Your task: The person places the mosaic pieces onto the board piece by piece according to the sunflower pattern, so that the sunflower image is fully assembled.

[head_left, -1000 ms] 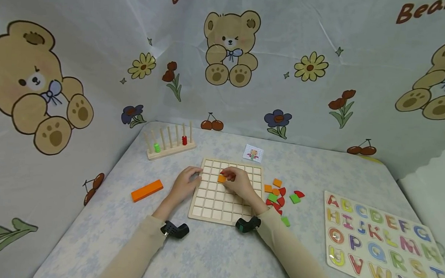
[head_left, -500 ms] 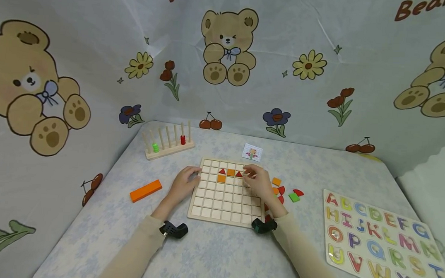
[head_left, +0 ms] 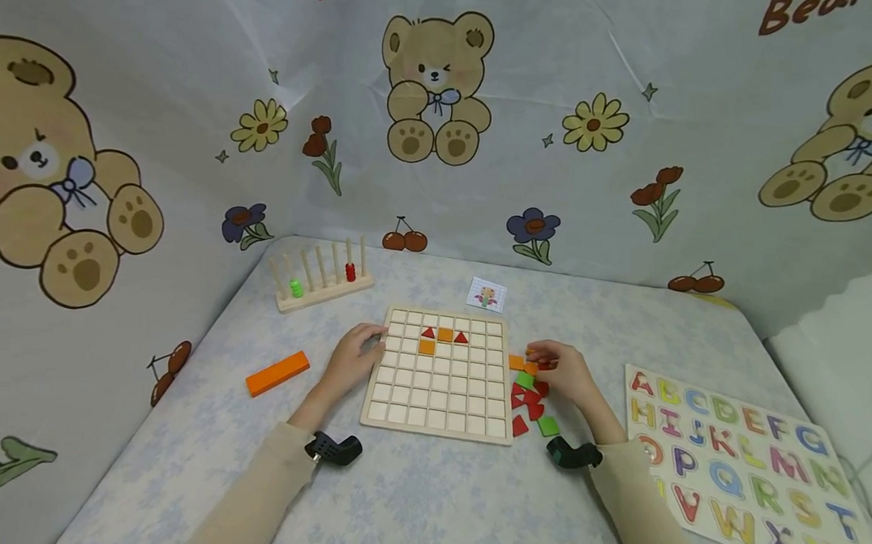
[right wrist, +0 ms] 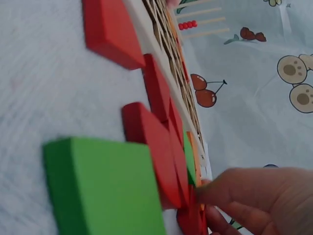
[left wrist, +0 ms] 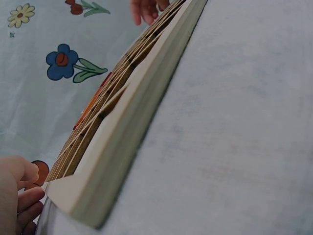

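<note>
A wooden grid board [head_left: 438, 386] lies on the table. Two red triangles and two orange squares [head_left: 445, 335] sit in its upper cells. My left hand [head_left: 352, 358] rests at the board's left edge, fingertips touching its side; in the left wrist view, the left hand's fingers [left wrist: 30, 199] are by the board's corner. Right of the board, my right hand [head_left: 565, 371] reaches into a pile of loose pieces, its curled fingers over orange and red ones. In the right wrist view, the right thumb [right wrist: 220, 188] is against red pieces [right wrist: 156, 147]; I cannot tell whether it grips one.
A small pattern card [head_left: 487, 294] lies behind the board. A wooden peg rack [head_left: 325, 291] with green and red beads stands at back left, an orange bar [head_left: 278, 374] in front of it. An alphabet puzzle board [head_left: 742, 464] lies at right, under the right sleeve. A green square [head_left: 549, 426] lies near the pile.
My right hand has let go of a red triangle on the board, leaving it right of the upper orange square, and has moved right to the loose pieces. My left hand stays at the board's edge.
</note>
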Tool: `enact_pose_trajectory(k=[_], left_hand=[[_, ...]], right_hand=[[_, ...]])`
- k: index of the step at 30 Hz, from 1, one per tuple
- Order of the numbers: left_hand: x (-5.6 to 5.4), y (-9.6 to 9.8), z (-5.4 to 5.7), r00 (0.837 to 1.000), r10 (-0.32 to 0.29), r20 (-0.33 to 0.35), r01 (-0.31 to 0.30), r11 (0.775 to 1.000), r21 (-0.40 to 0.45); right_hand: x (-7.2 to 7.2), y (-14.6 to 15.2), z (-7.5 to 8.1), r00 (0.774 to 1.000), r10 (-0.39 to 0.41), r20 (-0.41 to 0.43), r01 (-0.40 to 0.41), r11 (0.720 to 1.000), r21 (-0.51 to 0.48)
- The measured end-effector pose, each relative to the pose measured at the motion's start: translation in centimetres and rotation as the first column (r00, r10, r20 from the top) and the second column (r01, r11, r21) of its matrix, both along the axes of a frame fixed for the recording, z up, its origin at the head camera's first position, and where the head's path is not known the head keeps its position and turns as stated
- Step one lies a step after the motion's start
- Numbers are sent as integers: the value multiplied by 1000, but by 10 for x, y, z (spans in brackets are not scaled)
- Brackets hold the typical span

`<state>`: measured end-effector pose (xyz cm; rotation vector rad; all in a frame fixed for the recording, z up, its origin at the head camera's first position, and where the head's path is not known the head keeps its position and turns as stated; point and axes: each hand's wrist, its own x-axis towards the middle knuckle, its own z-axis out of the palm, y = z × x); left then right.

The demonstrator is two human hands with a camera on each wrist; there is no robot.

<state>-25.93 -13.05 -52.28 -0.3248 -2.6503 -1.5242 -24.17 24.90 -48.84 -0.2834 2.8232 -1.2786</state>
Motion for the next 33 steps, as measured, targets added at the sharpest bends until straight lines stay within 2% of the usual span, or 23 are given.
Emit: enact_pose_trajectory(k=[5, 10, 14, 19, 22, 25, 29, 33], left_hand=[[1, -3, 1, 1000, -13, 7, 13, 1000, 10], [2, -4, 3, 1000, -16, 14, 16, 1000, 19], [2, -6, 2, 1000, -5, 16, 5, 1000, 4], [1, -8, 3, 1000, -2, 22, 2, 1000, 13], [0, -7, 2, 1000, -5, 24, 4, 1000, 19], [-2, -5, 1, 1000, -8, 21, 8, 1000, 22], [-2, -3, -1, 1000, -7, 20, 7, 1000, 26], [-2, -2, -2, 1000, -11, 9, 10, 1000, 26]], right_hand=[[-2, -1, -3, 998, 47, -31, -47, 999, 20], [-3, -4, -4, 998, -15, -68, 15, 1000, 5], [-7, -20, -1, 996, -35, -81, 29, 997, -67], [-14, -64, 5, 995, 60, -83, -71, 988, -139], [-18, -91, 6, 987, 142, -76, -152, 978, -146], [-23, -110, 4, 982, 183, -53, -189, 971, -144], [-28, -123, 0, 982, 188, -29, -191, 972, -141], [-27, -128, -1, 988, 154, -21, -156, 976, -150]])
